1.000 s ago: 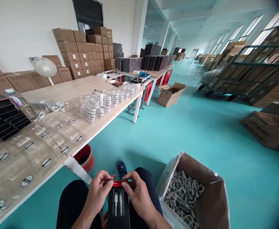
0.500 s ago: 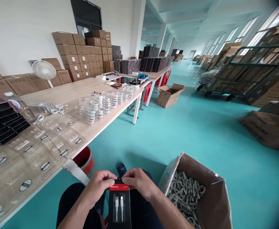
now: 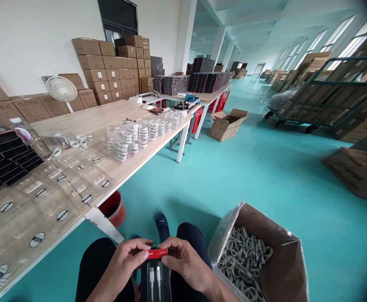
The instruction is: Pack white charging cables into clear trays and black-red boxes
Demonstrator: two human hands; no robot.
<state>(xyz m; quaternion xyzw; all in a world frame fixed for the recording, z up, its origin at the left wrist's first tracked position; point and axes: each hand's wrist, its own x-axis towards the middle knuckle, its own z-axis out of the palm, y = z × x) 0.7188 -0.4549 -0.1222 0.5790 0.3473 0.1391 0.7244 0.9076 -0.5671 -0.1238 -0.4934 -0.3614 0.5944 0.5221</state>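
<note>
Between my knees is a black cable box (image 3: 143, 280) with a red top band and a clear window. Two white cable connectors (image 3: 155, 279) show through that window. My left hand (image 3: 129, 259) pinches the upper left corner of the box, thumb on the front of the red band. At the upper right corner my right hand (image 3: 183, 261) grips it the same way, thumb just under the band. A small dark hanging loop sticks up behind the top edge. The lower end of the box runs out of view.
To my right stands a lined carton (image 3: 280, 268) with many loose white cables (image 3: 244, 262). The table (image 3: 108, 110) at left carries clear sleeves (image 3: 73, 184), bundled coiled cables (image 3: 139, 136), black boxes (image 3: 4, 159) and a bottle (image 3: 24, 132). A red bucket (image 3: 117, 214) sits beneath it.
The red top of the box has tilted and looks bent toward me, with both hands shifted slightly down and in around it. The view has turned a little to the left.
</note>
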